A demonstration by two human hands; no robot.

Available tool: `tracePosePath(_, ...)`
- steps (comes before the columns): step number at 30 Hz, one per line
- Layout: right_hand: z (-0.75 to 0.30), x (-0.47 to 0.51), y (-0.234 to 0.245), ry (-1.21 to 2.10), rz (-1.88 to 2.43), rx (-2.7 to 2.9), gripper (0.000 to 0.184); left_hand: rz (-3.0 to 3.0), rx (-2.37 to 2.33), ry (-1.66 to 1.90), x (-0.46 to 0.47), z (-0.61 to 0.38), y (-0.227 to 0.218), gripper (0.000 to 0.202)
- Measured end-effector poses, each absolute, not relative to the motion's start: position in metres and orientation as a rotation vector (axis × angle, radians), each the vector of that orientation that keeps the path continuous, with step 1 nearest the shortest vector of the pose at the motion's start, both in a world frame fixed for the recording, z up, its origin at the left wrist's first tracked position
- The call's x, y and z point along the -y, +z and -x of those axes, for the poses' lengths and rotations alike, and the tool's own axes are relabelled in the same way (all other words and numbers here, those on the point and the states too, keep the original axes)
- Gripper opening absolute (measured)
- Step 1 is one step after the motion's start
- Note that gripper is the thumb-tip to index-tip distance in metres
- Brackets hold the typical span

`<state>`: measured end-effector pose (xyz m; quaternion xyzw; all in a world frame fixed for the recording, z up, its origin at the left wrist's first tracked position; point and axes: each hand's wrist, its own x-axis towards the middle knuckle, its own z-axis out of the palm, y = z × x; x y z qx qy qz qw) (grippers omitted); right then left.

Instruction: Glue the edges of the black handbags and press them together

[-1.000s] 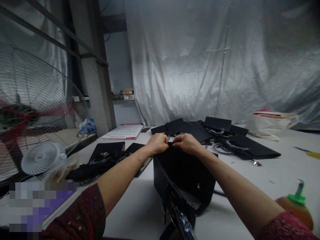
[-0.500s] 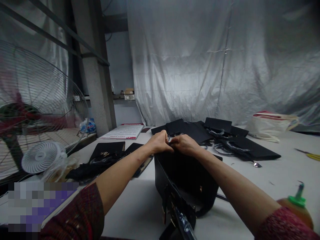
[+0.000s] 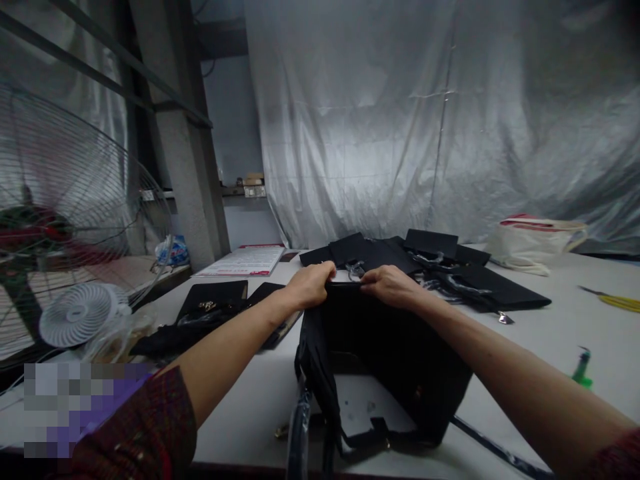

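A black handbag (image 3: 395,360) stands on the white table (image 3: 540,333) right in front of me, its mouth spread wide. My left hand (image 3: 311,284) is closed on the far top edge of the bag at its left end. My right hand (image 3: 389,285) grips the same edge a little to the right. Straps and a wrapped handle (image 3: 300,427) hang from the bag's near side.
More black bag pieces (image 3: 440,267) and straps lie behind the bag, others (image 3: 210,313) at the left. A large standing fan (image 3: 65,220) and a small white fan (image 3: 75,313) are at the left. A white bag (image 3: 530,240), yellow-handled scissors (image 3: 613,300) and a green-capped bottle tip (image 3: 580,370) are on the right.
My hands have moved apart along the bag's far edge and the bag's mouth has spread wider. The view has shifted, so the bottle at the right is mostly out of frame.
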<state>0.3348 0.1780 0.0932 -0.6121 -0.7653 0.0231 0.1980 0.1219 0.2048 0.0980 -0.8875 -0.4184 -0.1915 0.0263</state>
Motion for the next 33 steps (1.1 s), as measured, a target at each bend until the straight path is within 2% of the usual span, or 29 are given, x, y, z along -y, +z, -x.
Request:
tracePosePath(5, -0.335, -0.177, 0.094, 0.095, 1.712, 2.141, 0.023, 2.683, 1.032, -0.588, -0.202, -0.119, 0.097, 0.032)
tracePosePath(11, -0.331, -0.173, 0.096, 0.085, 1.702, 2.144, 0.023, 2.716, 0.958, -0.632, -0.207, -0.112, 0.093, 0.018)
tracePosePath(33, -0.335, -0.175, 0.092, 0.041, 1.657, 2.174, 0.024, 2.668, 1.217, -0.628, -0.207, -0.134, 0.092, 0.008)
